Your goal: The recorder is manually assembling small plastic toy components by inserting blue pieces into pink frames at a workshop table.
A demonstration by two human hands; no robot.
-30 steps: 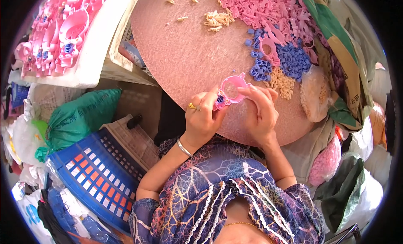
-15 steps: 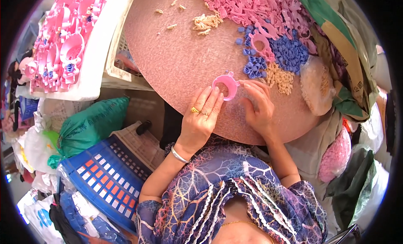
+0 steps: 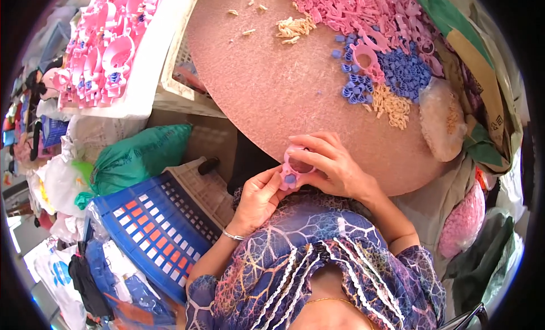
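Observation:
Just off the near edge of the round table, both hands hold a pink plastic ring-shaped part. A small blue piece shows on its near end. My left hand pinches that near end between thumb and fingers. From the right, my right hand curls its fingers over the ring, with the thumb beneath. Those fingers cover part of the ring.
On the speckled table lie a heap of pink parts, blue pieces, and cream pieces. A clear bag lies at right. A white box of pink parts stands at left, above a blue basket.
The pink part has left the tabletop and come nearer my body, turned so its blue piece shows. My right hand now wraps over the ring. The view has shifted slightly.

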